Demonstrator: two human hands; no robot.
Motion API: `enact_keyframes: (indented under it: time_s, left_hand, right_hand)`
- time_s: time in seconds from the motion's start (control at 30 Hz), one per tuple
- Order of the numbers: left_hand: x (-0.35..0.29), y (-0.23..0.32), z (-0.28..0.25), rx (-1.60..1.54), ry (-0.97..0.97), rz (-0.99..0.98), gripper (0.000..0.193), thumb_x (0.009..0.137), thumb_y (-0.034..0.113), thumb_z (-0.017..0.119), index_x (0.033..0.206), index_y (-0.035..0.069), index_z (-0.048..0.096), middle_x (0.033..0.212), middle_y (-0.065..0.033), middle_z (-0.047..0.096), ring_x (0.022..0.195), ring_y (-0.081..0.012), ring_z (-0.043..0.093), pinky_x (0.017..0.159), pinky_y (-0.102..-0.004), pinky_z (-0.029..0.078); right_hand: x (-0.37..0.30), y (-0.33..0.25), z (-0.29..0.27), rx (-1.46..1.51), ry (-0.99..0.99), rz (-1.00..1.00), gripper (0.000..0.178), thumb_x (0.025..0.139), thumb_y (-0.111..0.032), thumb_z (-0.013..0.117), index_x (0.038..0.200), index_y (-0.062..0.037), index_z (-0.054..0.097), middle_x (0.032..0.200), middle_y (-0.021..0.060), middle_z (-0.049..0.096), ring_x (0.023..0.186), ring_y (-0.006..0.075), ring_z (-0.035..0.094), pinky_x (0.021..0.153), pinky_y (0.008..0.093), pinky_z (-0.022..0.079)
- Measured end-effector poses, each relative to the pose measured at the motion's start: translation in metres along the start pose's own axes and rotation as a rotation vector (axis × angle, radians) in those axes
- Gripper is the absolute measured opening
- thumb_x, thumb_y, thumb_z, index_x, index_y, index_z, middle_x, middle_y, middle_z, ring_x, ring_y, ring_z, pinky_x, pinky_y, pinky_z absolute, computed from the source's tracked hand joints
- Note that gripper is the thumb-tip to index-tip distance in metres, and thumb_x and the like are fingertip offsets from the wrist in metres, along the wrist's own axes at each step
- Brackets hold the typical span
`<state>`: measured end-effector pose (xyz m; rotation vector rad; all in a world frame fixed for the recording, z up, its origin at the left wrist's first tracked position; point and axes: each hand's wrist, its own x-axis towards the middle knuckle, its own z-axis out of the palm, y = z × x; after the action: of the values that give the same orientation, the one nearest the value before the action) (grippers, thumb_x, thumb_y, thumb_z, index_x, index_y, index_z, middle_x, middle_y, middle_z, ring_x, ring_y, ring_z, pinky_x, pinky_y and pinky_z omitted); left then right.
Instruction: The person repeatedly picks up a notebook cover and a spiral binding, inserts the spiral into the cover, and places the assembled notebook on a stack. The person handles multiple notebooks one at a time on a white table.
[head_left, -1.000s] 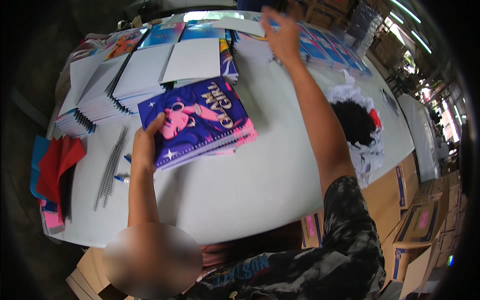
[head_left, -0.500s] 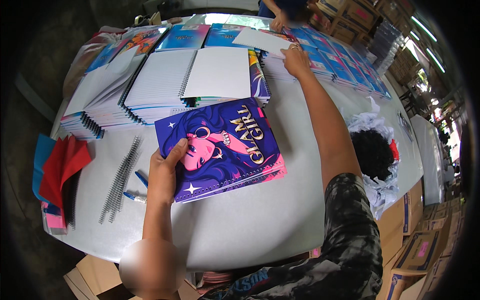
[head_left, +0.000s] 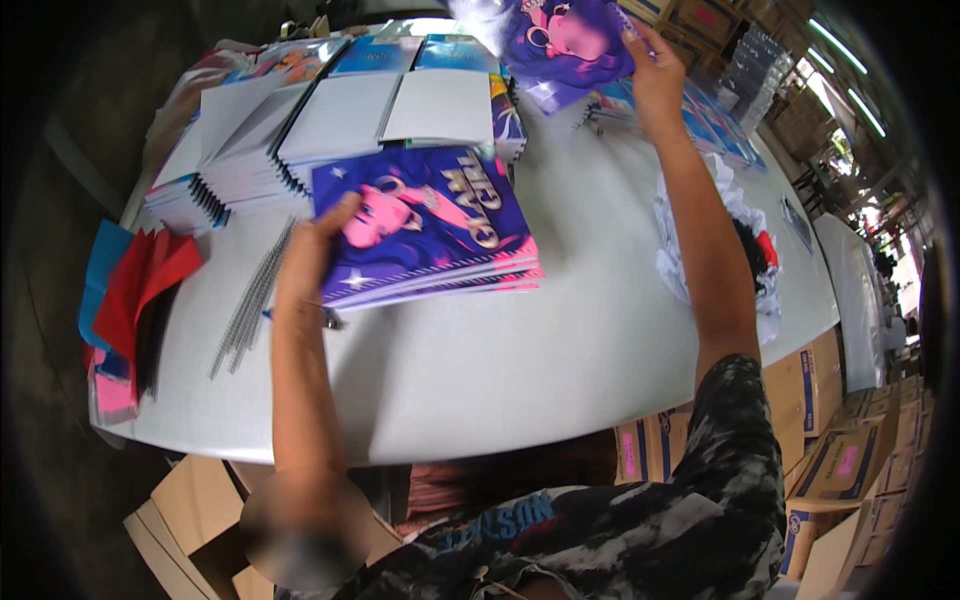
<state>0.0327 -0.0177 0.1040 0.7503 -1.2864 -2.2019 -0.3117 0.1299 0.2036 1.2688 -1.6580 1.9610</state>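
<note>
My left hand (head_left: pixel 314 240) grips the left side of a small stack of notebooks (head_left: pixel 430 235) with purple and pink illustrated covers, its thumb on top. Punched holes run along the stack's near edge, and no wire shows there. Up at the far side of the table, my right hand (head_left: pixel 658 85) pinches the edge of a purple cover (head_left: pixel 545 85) with a similar picture, raised above the table and blurred by motion. Whether pages are attached to that cover, I cannot tell.
Spiral-bound notebooks (head_left: pixel 335 120) stand in piles at the back left, with blue-covered ones (head_left: pixel 375 57) behind. Loose wire spirals (head_left: pixel 250 300) and red and blue sheets (head_left: pixel 150 280) lie left on the white table (head_left: pixel 480 380). Crumpled paper (head_left: pixel 675 240) sits right; cardboard boxes (head_left: pixel 840 455) stand below.
My right hand has moved up and right from the white-paged notebook by the piles, and a raised purple cover now shows in it. My left hand still holds the stack, now higher in view.
</note>
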Motion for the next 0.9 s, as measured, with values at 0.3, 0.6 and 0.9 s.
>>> enact_keyframes:
  time_s: [0.3,0.6,0.9]
  left_hand:
    - [-0.016,0.037,-0.110,-0.715,-0.642,0.338,0.053,0.086,0.034,0.054,0.122,-0.003,0.043,0.108,-0.0169,0.058,0.092,-0.0269,0.061,0.072,-0.0394,0.050]
    - [0.000,0.003,-0.035,-0.376,-0.112,0.290,0.051,0.085,0.036,0.055,0.121,0.001,0.047,0.107,-0.0127,0.059,0.089,-0.0243,0.061,0.071,-0.0338,0.050]
    - [0.015,-0.021,-0.024,0.342,0.235,0.134,0.047,0.079,0.033,0.063,0.105,-0.006,0.057,0.088,-0.0128,0.063,0.081,-0.0184,0.061,0.076,-0.0286,0.046]
  right_hand:
    - [-0.133,-0.008,0.044,-0.112,-0.520,0.247,0.017,0.080,-0.012,0.062,0.094,-0.0034,0.065,0.095,0.0083,0.064,0.085,0.0174,0.059,0.078,0.0278,0.045]
    - [-0.162,0.016,0.075,-0.325,-0.265,0.171,0.027,0.081,-0.018,0.062,0.100,-0.0006,0.054,0.095,0.0158,0.059,0.084,0.0266,0.060,0.072,0.0332,0.047]
    - [-0.194,-0.047,0.040,-0.154,-0.328,-0.196,0.054,0.080,-0.032,0.065,0.124,-0.0065,0.046,0.121,0.0115,0.050,0.115,0.0234,0.045,0.093,0.0337,0.036]
